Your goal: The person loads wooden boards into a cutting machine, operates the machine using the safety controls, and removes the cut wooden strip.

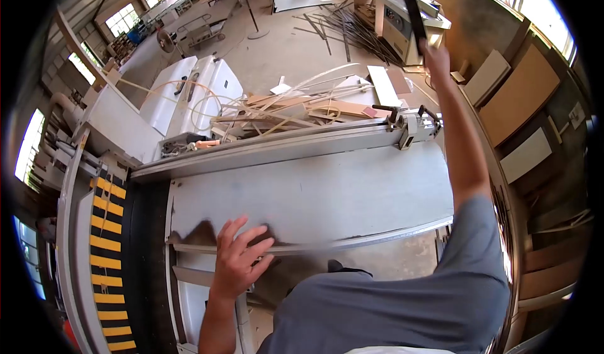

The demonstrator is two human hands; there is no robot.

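My left hand [242,253] hovers over the near edge of a pale metal table [314,193], its fingers spread and nothing in them. At the upper right, my right arm is stretched out and my right hand [434,58] is closed around a long dark strip [412,8], which runs up out of view. Along the far side of the table lies a metal rail [270,152]. A metal clamp-like stop [412,130] sits at the rail's right end.
Beyond the rail lies a heap of wood offcuts [296,112] beside white cabinets [211,93]. Yellow-black striping [107,244] runs down the left. Boards [522,96] lean on the right wall. Dark strips [365,36] litter the floor near a machine [396,27].
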